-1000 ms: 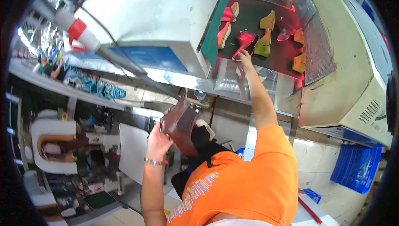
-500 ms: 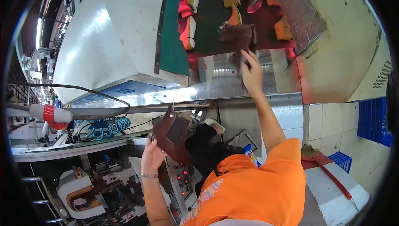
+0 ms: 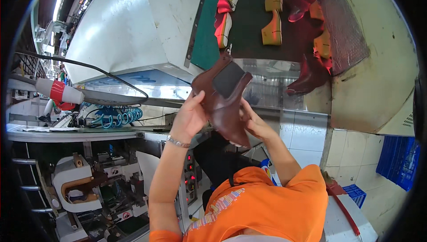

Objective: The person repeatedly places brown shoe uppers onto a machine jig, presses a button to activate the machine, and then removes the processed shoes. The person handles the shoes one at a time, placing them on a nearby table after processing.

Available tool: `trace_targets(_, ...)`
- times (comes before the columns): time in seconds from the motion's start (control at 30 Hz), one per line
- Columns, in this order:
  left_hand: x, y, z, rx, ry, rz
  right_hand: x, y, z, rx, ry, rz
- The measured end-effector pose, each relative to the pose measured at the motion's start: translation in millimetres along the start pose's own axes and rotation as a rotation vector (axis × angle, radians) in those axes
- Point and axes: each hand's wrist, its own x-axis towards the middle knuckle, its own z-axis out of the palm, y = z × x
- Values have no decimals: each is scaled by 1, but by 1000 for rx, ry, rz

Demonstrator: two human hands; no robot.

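A brown ankle boot (image 3: 222, 108) with a dark elastic side panel is held up in front of me, toe pointing down. My left hand (image 3: 192, 115) grips its left side, thumb on the leather. At the opposite side, my right hand (image 3: 254, 122) has its fingers curled against the boot, partly hidden behind it. A second brown boot (image 3: 309, 76) lies at the right of the metal ledge (image 3: 271, 93), touched by neither hand. Beyond it, yellow wedge soles (image 3: 272, 30) and pale-edged ones (image 3: 223, 30) rest on a dark conveyor belt (image 3: 249, 17) under red light.
A white machine housing (image 3: 120, 24) stands left of the belt, a cream one (image 3: 373, 64) at right. A cable (image 3: 89, 66) and red-white plug (image 3: 60, 91) hang at left above blue coiled hoses (image 3: 118, 117). Blue crates (image 3: 398, 162) stand at far right.
My right hand has left the second boot, now lying on the ledge's right side, and come back toward me. My left hand has raised the first boot up and right, where both hands meet it.
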Motion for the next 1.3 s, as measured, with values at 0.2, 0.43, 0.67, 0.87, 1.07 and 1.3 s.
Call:
trace_targets(0.2, 9, 3, -1, 806, 196, 181, 48, -8, -28, -141, 214, -41)
trace_targets(0.43, 57, 91, -25, 1870, 614, 1292, 209, -26, -143, -407, 313, -188)
trace_targets(0.67, 102, 87, -57, 1948, 841, 1413, 379, -16, -210, -587, 238, 42)
trace_targets(0.87, 111, 87, -55, 1918, 836, 1480, 417, 1, -220, -857, 748, -195)
trace_targets(1.07, 110, 83, -66, 1860, 922, 1520, 312, 53, -154, -1380, 683, -658)
trace_targets(1.3, 110, 88, -58, 1921, 825, 1433, 343, 50, -179, -1512, 252, -354)
